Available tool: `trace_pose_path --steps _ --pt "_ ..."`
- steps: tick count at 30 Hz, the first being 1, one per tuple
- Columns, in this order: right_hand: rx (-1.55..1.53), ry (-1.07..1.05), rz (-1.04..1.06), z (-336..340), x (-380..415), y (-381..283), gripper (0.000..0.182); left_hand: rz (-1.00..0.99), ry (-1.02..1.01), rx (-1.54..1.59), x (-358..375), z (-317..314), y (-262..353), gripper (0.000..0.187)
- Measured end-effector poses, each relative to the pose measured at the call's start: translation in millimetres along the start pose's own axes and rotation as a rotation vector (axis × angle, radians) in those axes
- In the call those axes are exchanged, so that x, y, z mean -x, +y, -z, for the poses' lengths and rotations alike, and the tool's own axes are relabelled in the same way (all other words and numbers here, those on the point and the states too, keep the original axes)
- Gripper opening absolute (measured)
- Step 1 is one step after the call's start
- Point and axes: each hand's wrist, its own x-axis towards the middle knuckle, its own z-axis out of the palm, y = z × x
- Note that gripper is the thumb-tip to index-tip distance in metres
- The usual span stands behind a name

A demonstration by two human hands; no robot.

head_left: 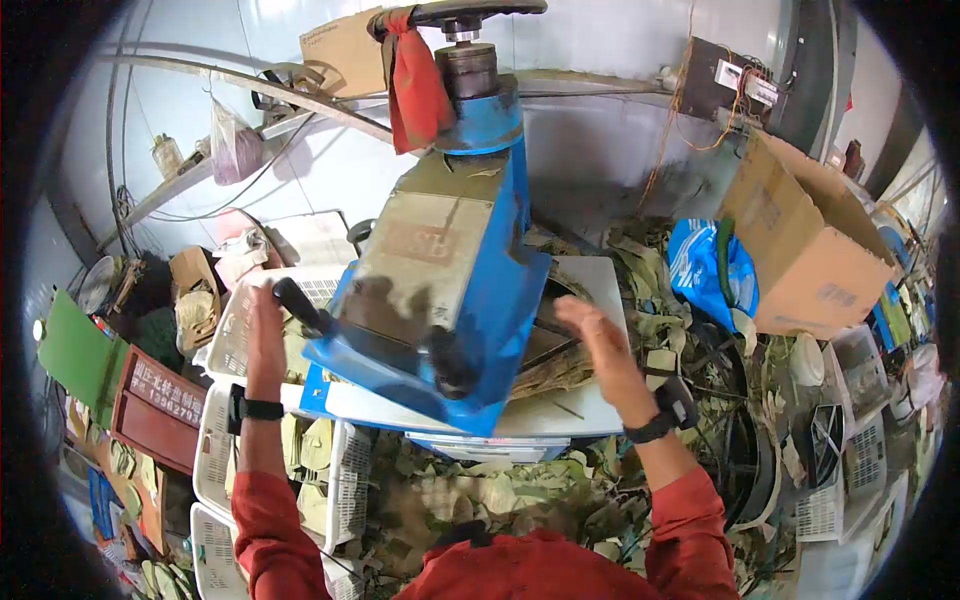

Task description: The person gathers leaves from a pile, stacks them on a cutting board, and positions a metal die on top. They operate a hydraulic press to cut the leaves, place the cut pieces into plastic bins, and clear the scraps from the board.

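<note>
A blue swing-arm press [430, 260] with a metal-fronted head stands before me, its arm turned over the pale cutting bed [390, 407]. My left hand [265, 335] is upright at the left with its fingers stretched out, beside the press's black left handle [303, 305]; a small gap seems to separate them. On the right, my right hand [600, 350] is open and holds nothing. It is above a stack of brownish-green sheet material [555, 370] on the bed, partly hidden by the press head. The black right handle [450, 360] is blurred.
White baskets [345, 485] with pale green cut pieces stand at the left. Green scraps [480, 490] cover the floor. A cardboard box [810, 240] and a blue bag [700, 265] are at the right. A red cloth [417, 90] hangs from the press's handwheel [460, 10].
</note>
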Motion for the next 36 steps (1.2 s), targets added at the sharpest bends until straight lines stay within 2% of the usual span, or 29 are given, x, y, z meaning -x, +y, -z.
trace_pose_path --steps 1,3,5,7,8,10,11,22,34,36 --pt "-0.021 -0.088 0.098 -15.6 -1.1 -5.9 0.046 -0.096 -0.054 -0.572 8.7 -17.8 13.0 0.051" --pt "-0.140 -0.137 0.069 -46.7 5.3 -38.0 0.040 0.062 -0.035 0.052 31.3 -62.0 32.0 0.048" --pt "-0.043 -0.128 -0.174 -39.7 9.1 -54.2 0.037 0.191 -0.201 0.208 47.2 -71.8 31.4 0.045" --pt "-0.133 0.035 -0.063 -29.7 0.9 -44.3 0.034 0.193 -0.290 0.189 63.9 -98.2 63.2 0.042" --pt "-0.182 0.024 -0.101 -16.4 -2.6 -45.7 0.031 0.235 -0.290 0.261 68.0 -106.0 62.3 0.038" --pt "-0.370 0.010 -0.202 8.0 -8.6 -56.6 0.029 0.179 -0.334 0.229 73.6 -123.2 68.9 0.038" --pt "-0.372 0.033 -0.194 13.5 -10.7 -55.2 0.029 0.132 -0.354 0.204 75.5 -131.4 69.2 0.040" --pt "-0.405 0.083 -0.160 25.0 -7.0 -36.4 0.038 0.250 -0.299 0.297 92.8 -156.6 65.4 0.052" --pt "-0.359 0.156 -0.138 19.6 0.4 -13.5 0.041 0.243 -0.352 0.416 99.0 -151.6 38.4 0.048" --pt "-0.358 0.161 -0.112 18.8 0.5 -13.7 0.040 0.198 -0.353 0.327 97.6 -149.7 40.8 0.046"
